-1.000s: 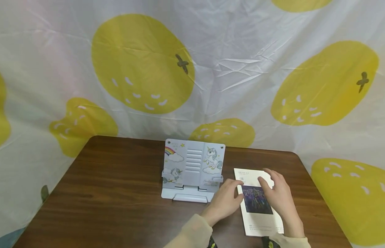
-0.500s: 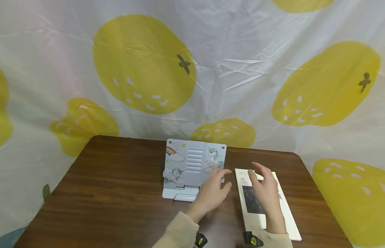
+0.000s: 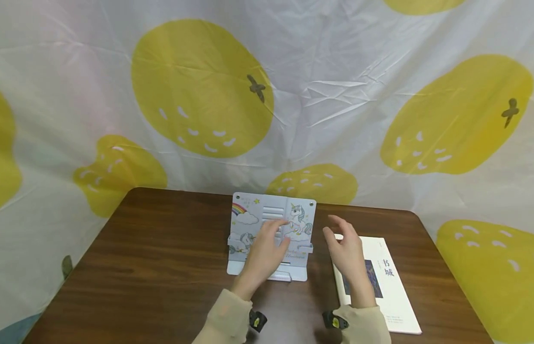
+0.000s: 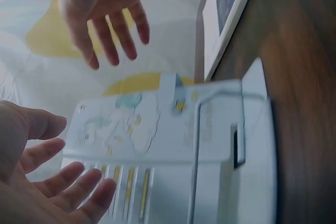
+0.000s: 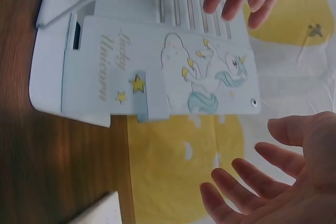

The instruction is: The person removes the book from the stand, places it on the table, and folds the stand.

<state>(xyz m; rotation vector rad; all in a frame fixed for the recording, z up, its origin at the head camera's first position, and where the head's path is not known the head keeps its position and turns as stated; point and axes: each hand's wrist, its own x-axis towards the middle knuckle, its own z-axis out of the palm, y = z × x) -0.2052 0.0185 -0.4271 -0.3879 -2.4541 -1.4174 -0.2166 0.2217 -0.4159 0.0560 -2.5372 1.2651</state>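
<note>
A white book stand with unicorn and rainbow pictures stands upright on the table. My left hand hovers in front of it, hiding its middle and part of the lower ledge; the fingers are loosely bent and hold nothing. Between the stand and a white book hangs my right hand, also empty, covering the book's left edge. That book lies flat, cover up. In the right wrist view, the relaxed right hand is apart from the stand's side clip.
The brown wooden table carries the stand and the book. Behind it hangs a white cloth printed with yellow fruit. Black straps with wrist cameras sit at both cuffs.
Both hands have moved left, away from the book. The left hand has come in front of the stand. More of the book cover shows now, and the book lies slightly shifted to the right.
</note>
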